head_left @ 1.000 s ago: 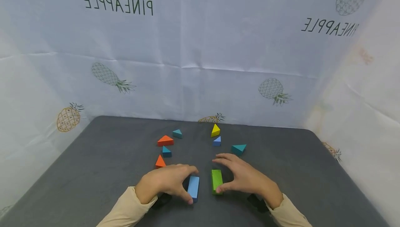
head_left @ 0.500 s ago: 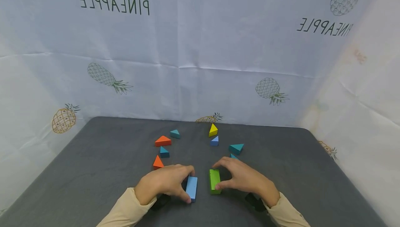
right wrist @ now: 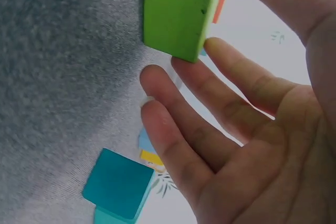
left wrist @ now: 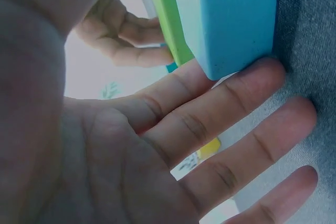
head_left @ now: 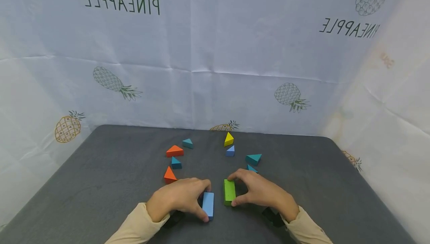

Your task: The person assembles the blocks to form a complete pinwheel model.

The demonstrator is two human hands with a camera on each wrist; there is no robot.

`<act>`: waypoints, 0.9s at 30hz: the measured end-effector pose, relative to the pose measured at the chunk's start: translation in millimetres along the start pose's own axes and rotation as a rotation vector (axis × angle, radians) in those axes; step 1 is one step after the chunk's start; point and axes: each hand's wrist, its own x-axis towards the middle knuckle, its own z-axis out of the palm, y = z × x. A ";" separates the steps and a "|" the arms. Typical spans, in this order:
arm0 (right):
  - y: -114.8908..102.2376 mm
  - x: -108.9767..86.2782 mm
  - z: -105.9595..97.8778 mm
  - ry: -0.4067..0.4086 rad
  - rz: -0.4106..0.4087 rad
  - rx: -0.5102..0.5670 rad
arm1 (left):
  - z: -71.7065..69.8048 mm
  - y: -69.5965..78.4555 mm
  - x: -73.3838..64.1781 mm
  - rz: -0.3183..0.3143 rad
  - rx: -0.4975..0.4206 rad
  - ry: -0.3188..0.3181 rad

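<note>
My left hand (head_left: pixel 181 198) pinches a light blue rectangular block (head_left: pixel 208 205) by its ends, thumb at the near end and index finger at the far end. In the left wrist view the fingertips meet the end of that blue block (left wrist: pixel 231 24), and the other fingers extend close to the grey table. Just to the right, my right hand (head_left: pixel 260 190) holds a green rectangular block (head_left: pixel 229 192) the same way, end to end. Fingertips reach the green block's end (right wrist: pixel 176 19) in the right wrist view. A narrow gap separates the two blocks, which lie roughly parallel.
Beyond the left hand lie orange triangular blocks (head_left: pixel 175 151) and teal ones (head_left: pixel 176 163). A yellow triangular block (head_left: pixel 229 139) and a small blue one (head_left: pixel 230 151) stand farther back. A teal triangular block (head_left: pixel 253 159) sits beyond the right hand. A pineapple-print cloth (head_left: pixel 215 50) hangs behind the table.
The right fingers have come in to the green block's far end, and that block has shifted slightly away. Blue block and left hand have moved a little nearer and to the right.
</note>
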 end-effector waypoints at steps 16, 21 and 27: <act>0.8 1.7 1.8 0.018 0.015 0.014 | 1.7 8.9 -1.4 0.011 0.070 -0.006; -0.8 3.4 5.0 0.035 0.014 0.022 | 5.5 14.8 0.4 0.035 0.101 -0.008; -1.8 4.5 7.8 0.040 0.020 0.046 | 7.6 16.4 0.9 0.055 0.101 0.000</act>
